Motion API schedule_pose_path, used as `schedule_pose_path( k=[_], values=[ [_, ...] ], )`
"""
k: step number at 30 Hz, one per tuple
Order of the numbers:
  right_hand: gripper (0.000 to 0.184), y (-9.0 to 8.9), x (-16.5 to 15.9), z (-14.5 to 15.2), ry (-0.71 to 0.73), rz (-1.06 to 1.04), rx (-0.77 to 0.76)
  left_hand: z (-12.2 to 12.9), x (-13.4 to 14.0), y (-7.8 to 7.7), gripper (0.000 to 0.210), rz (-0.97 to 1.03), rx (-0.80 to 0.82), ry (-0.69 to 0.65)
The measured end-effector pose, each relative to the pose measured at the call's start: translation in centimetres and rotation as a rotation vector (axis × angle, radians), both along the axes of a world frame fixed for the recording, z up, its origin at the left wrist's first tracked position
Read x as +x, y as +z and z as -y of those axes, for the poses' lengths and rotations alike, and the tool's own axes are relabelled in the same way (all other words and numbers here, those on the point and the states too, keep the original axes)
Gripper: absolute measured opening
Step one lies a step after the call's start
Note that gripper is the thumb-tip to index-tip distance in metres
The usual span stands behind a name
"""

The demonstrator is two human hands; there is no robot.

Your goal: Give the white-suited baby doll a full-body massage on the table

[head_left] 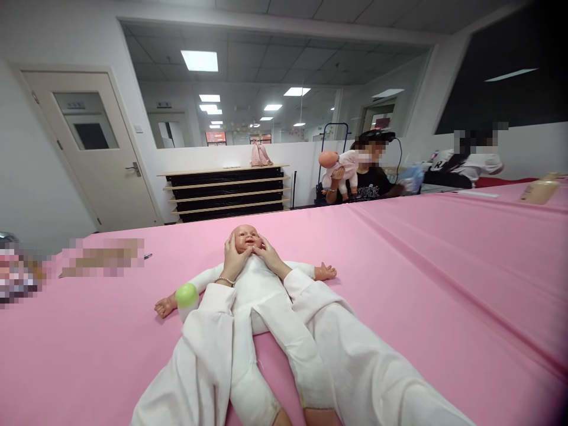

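Note:
A baby doll in a white cloth body lies on its back on the pink table cover, head pointing away from me. My left hand cups the left side of the doll's head, fingers against cheek and jaw. My right hand rests fingertips on the other cheek. Both my arms wear white sleeves, and a bead bracelet sits on my left wrist. A small bottle with a green cap lies by the doll's outstretched arm.
Across the table a person holds another doll; a second person leans on the table at the right. A beige bottle stands at the far right. Blurred items lie at the left edge. Shelves and a door stand behind.

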State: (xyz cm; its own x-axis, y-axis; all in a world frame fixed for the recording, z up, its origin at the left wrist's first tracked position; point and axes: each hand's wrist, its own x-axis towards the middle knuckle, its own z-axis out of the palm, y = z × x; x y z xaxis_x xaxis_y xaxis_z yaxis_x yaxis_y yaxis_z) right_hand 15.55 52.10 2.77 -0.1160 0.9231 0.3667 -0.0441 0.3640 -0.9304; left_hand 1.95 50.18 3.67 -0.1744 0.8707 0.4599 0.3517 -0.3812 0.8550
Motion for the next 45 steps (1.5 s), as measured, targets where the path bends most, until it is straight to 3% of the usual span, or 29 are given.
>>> schedule_pose_path(
  k=[3,8,11,15,18,23,28,30,34,37,45],
  values=[
    [0.062,-0.1,0.0,-0.3,-0.025,-0.003,0.000,-0.2,-0.1,0.1,0.076,0.032,-0.006,-0.005],
    [0.039,-0.7,-0.1,-1.2,-0.070,-0.062,-0.021,-0.6,-0.1,0.3,0.051,0.088,-0.027,-0.006],
    [0.043,-0.6,-0.1,-1.1,-0.047,-0.066,-0.020,-0.5,-0.1,0.3,0.053,0.076,-0.023,-0.012],
    [0.069,0.0,0.0,0.0,-0.004,-0.021,0.000,-0.2,-0.1,0.1,0.078,0.000,-0.001,-0.006],
    [0.075,0.3,-0.1,0.5,-0.004,-0.003,-0.009,-0.1,-0.2,-0.1,0.082,-0.031,0.014,0.004],
    [0.071,-0.1,-0.1,0.0,0.015,-0.014,-0.003,-0.3,-0.2,-0.2,0.077,0.013,-0.013,0.001],
    [0.049,-0.5,-0.1,-0.7,-0.015,-0.050,0.022,-0.7,-0.2,-0.1,0.054,0.098,-0.028,-0.009],
    [0.049,-0.4,-0.1,-0.5,-0.022,-0.049,0.005,-0.7,-0.2,-0.2,0.056,0.086,-0.025,-0.003],
    [0.066,0.0,-0.1,0.2,-0.008,0.007,0.030,-0.4,-0.2,-0.3,0.076,-0.005,0.012,0.012],
    [0.065,0.1,0.0,0.3,-0.015,0.006,-0.001,-0.3,-0.2,-0.3,0.080,-0.030,0.009,0.016],
    [0.046,-0.6,0.1,-0.5,-0.004,-0.050,0.023,-0.9,-0.3,-0.4,0.056,0.082,-0.002,-0.007]
  ],
)
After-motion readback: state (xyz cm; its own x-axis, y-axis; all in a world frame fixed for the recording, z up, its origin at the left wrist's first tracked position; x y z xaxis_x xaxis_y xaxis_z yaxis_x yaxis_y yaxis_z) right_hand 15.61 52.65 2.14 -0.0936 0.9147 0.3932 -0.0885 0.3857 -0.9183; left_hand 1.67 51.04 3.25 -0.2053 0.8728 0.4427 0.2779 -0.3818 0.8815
